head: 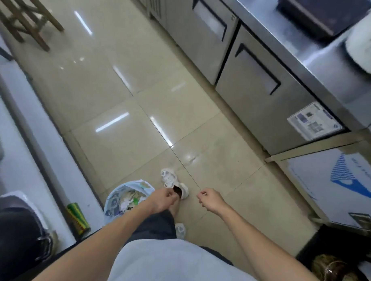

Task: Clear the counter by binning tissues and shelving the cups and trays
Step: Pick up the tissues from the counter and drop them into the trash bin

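Observation:
A waste bin [121,198] lined with a pale bag stands on the floor at lower left, filled with crumpled paper and wrappers. My left hand [163,199] hangs just right of the bin's rim, fingers curled in with nothing visible in them. My right hand [209,199] is out over the tiled floor, also loosely curled and holding nothing. No tissues, cups or trays show in the view. The steel counter [316,58] runs along the upper right.
Steel under-counter fridge doors [254,81] line the right side. A white cardboard box [337,187] sits lower right. A green can [78,217] stands by the bin, a dark lined bin [17,228] at far left. Wooden stool legs [27,21] are top left.

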